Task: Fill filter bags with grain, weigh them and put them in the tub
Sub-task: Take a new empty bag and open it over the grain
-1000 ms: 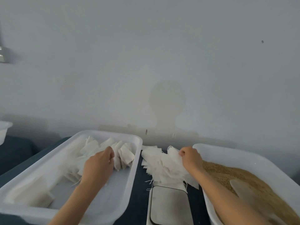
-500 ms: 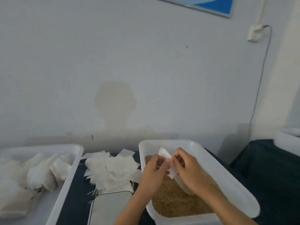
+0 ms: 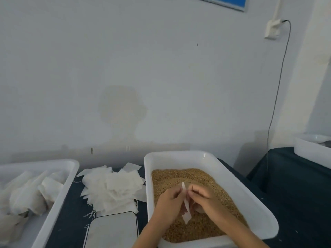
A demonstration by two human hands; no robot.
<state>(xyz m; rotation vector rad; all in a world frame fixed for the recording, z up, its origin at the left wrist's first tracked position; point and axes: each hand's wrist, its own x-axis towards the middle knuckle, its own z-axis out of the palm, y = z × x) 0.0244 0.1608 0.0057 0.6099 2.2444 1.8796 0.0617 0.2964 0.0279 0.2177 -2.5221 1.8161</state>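
Observation:
Both hands hold one empty white filter bag (image 3: 186,204) edge-on over the brown grain (image 3: 200,178). My left hand (image 3: 168,203) pinches its left side, and on its right side my right hand (image 3: 206,198) pinches it. The grain fills a white tub (image 3: 238,187) at the right. A loose heap of empty filter bags (image 3: 112,188) lies on the dark table between the tubs. Below the heap sits a flat scale (image 3: 112,230) with a pale top. At the left, a second white tub (image 3: 59,190) holds filled bags (image 3: 26,192).
A dark cloth covers the table (image 3: 71,217). A pale wall stands right behind the tubs. Another white tub (image 3: 313,149) rests on a dark-covered surface at the far right. A cable (image 3: 279,83) hangs down from a wall socket.
My left hand left the bag tub and my right hand left the heap; both came together over the grain with one bag. The view swung to the right.

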